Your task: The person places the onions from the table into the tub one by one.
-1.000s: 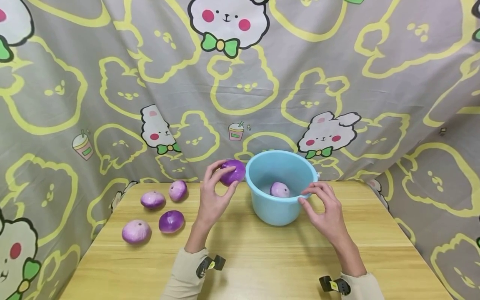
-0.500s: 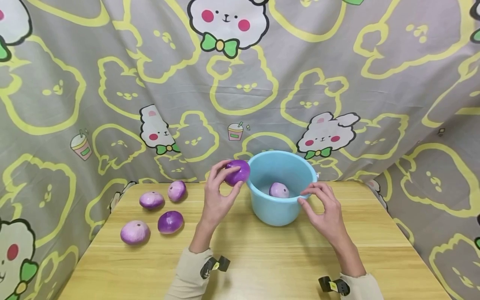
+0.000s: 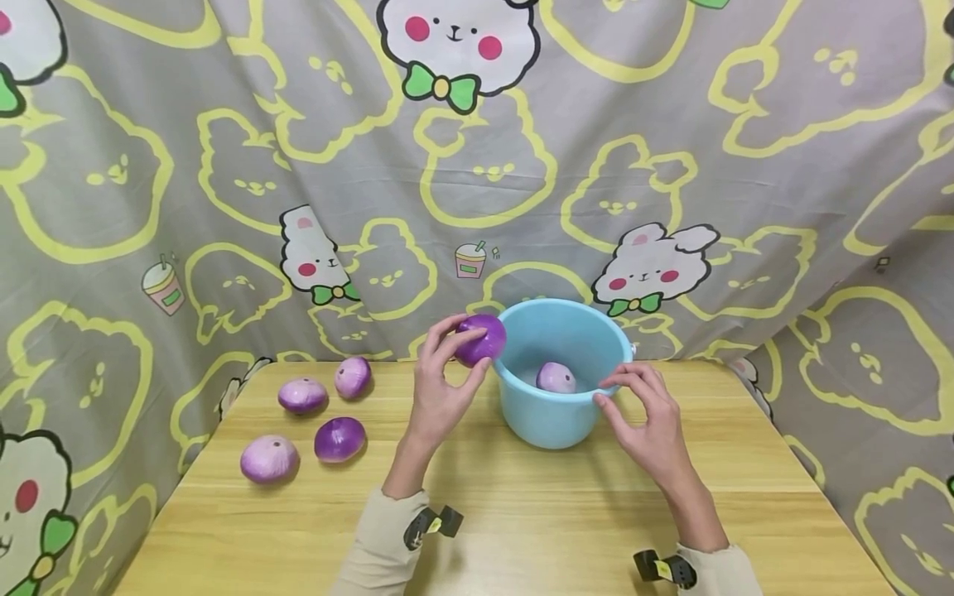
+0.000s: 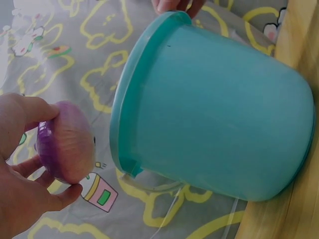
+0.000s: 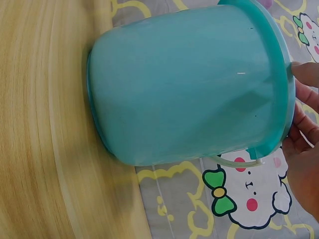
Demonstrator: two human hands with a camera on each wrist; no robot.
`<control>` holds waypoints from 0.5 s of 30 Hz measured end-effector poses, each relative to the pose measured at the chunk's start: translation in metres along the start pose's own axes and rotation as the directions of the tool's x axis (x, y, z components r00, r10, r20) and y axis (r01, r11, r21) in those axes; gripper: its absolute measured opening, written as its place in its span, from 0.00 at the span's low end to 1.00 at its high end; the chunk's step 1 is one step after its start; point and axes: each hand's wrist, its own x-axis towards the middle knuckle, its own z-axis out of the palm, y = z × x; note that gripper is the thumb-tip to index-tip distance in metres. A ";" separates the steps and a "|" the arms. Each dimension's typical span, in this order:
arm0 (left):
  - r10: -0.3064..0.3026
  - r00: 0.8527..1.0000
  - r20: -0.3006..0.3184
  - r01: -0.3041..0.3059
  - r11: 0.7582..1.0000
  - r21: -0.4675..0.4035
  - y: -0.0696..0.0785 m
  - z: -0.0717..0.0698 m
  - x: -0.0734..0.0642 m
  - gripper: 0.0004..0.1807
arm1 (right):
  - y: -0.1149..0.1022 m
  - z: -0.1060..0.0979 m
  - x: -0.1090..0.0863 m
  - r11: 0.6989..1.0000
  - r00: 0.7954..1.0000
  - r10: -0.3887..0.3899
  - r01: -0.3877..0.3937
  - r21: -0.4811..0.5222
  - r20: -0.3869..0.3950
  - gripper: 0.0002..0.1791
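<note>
My left hand (image 3: 440, 397) grips a purple onion (image 3: 489, 341), thumb and fingers spread round its sides. It holds the onion in the air, right at the left rim of a light blue bucket (image 3: 547, 422). In the left wrist view the held onion (image 4: 75, 144) shows a pale lower half, and a gap lies between it and the bucket's rim. My right hand (image 3: 648, 414) pinches the bucket's front right rim between thumb and fingers. The bucket stands upright on the table, and one pale purple onion (image 3: 556, 377) lies inside at the bottom.
On the left of the wooden table (image 3: 477, 530) lie several more onions, among them a dark purple one (image 3: 339, 439) and a paler one (image 3: 269, 459). A patterned grey curtain (image 3: 492, 190) hangs behind the table and along its sides. The bucket's handle (image 5: 234, 162) hangs down at its far side.
My left hand has moved a little to the right with the onion, closer to the bucket's rim. The right hand and the bucket have stayed in place.
</note>
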 end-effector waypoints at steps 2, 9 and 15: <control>0.004 1.000 0.006 -0.004 1.000 -0.009 0.008 0.000 0.002 0.20 | 0.000 0.000 0.000 1.000 1.000 -0.003 0.003 0.003 -0.002 0.17; 0.011 1.000 0.023 -0.010 0.999 -0.033 0.013 0.002 0.003 0.19 | -0.001 0.000 0.000 1.000 1.000 -0.005 0.005 0.010 -0.005 0.17; 0.009 1.000 0.028 -0.008 0.998 -0.057 0.015 0.005 0.005 0.20 | 0.000 -0.001 0.000 1.000 1.000 -0.002 0.002 0.007 -0.005 0.17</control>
